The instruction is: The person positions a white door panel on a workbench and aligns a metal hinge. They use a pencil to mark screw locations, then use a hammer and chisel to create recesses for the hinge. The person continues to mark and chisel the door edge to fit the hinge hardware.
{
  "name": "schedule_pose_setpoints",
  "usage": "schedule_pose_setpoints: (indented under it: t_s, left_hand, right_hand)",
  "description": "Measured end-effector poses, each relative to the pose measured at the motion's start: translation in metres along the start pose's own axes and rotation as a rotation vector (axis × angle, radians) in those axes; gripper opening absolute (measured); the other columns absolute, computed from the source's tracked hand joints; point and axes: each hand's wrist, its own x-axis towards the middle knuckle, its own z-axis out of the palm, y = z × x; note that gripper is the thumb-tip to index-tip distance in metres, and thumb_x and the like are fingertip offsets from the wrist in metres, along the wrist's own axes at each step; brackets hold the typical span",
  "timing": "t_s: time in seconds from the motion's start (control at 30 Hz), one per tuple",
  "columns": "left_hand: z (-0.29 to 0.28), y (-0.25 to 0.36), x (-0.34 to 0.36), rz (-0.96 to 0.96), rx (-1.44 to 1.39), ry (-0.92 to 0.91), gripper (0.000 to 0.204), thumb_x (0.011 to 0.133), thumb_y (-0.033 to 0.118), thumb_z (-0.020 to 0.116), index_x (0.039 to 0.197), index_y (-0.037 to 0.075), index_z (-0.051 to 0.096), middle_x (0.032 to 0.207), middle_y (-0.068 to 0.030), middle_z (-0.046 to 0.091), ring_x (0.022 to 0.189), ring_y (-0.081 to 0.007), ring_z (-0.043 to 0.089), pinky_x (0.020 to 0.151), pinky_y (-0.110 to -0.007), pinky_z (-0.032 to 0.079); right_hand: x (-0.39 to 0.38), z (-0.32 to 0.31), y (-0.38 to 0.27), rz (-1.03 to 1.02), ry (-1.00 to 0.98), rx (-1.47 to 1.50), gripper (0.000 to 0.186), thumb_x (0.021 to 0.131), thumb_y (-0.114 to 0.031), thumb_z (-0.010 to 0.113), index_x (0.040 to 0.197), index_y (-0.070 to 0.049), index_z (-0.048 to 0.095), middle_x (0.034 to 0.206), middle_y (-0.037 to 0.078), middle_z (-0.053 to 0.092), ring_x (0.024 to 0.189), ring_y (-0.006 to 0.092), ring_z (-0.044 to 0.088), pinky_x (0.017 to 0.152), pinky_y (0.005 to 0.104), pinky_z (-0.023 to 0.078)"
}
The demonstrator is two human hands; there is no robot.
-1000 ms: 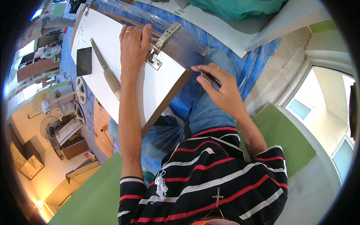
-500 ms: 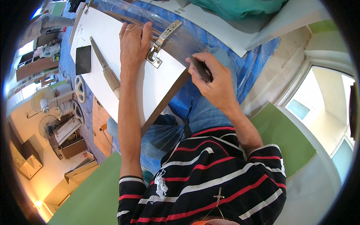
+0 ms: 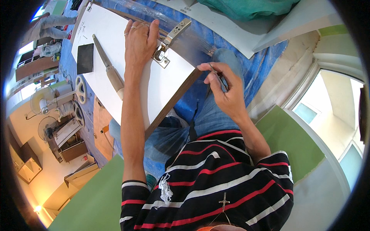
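A white board (image 3: 171, 82) with brown edges lies tilted across my lap. My left hand (image 3: 139, 44) holds its far edge, fingers curled over it. Close by, a metal cabinet hinge (image 3: 161, 54) is fixed to the board, its arm sticking out past the edge. My right hand (image 3: 229, 88) is at the board's right corner, pinching a thin dark flat piece (image 3: 222, 81) that looks like folded sandpaper; the fingers hide most of it. On the board lie a file (image 3: 110, 71) with a wooden handle and a black rectangular sheet (image 3: 85, 58).
Blue plastic sheeting (image 3: 256, 73) covers the floor under my legs. Fans (image 3: 44, 102) and boards stand at the left. A pale panel (image 3: 227, 29) with green cloth (image 3: 250, 7) is at the far right. Another person's legs (image 3: 54, 27) show at the far left.
My right hand has turned and moved slightly right and down, its fingertips now by the board's corner. The dark piece shows edge-on. The board has shifted slightly; my left hand keeps its hold.
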Motion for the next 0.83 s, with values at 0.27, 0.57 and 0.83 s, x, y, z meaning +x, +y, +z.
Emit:
schedule_pose_setpoints:
  t_s: [0.27, 0.57, 0.83]
  left_hand:
    - [0.001, 0.000, 0.001, 0.007, 0.018, 0.024, 0.061, 0.108, 0.039, 0.043, 0.067, 0.004, 0.070, 0.081, -0.0153, 0.072, 0.095, -0.0308, 0.066, 0.118, -0.049, 0.028]
    - [0.001, -0.001, -0.001, 0.016, 0.018, 0.024, 0.058, 0.107, 0.037, 0.043, 0.068, 0.004, 0.072, 0.085, -0.0162, 0.074, 0.095, -0.0309, 0.066, 0.118, -0.050, 0.028]
    - [0.001, -0.002, -0.002, -0.005, 0.014, 0.011, 0.059, 0.107, 0.038, 0.044, 0.069, 0.004, 0.073, 0.086, -0.0165, 0.074, 0.097, -0.0302, 0.066, 0.120, -0.049, 0.027]
  right_hand:
    - [-0.004, -0.020, 0.000, -0.031, -0.037, -0.310, 0.035, 0.098, -0.001, 0.062, 0.131, -0.011, 0.064, 0.111, 0.009, 0.070, 0.094, 0.0216, 0.068, 0.082, 0.0316, 0.055]
    - [-0.002, -0.031, 0.009, -0.196, -0.193, -0.763, 0.068, 0.078, 0.005, 0.069, 0.140, -0.024, 0.064, 0.113, 0.009, 0.070, 0.093, 0.0313, 0.069, 0.081, 0.0402, 0.057]
    - [0.002, -0.036, 0.005, -0.261, -0.240, -0.883, 0.068, 0.078, 0.003, 0.069, 0.140, -0.025, 0.064, 0.112, 0.006, 0.070, 0.094, 0.0294, 0.069, 0.081, 0.0384, 0.057]
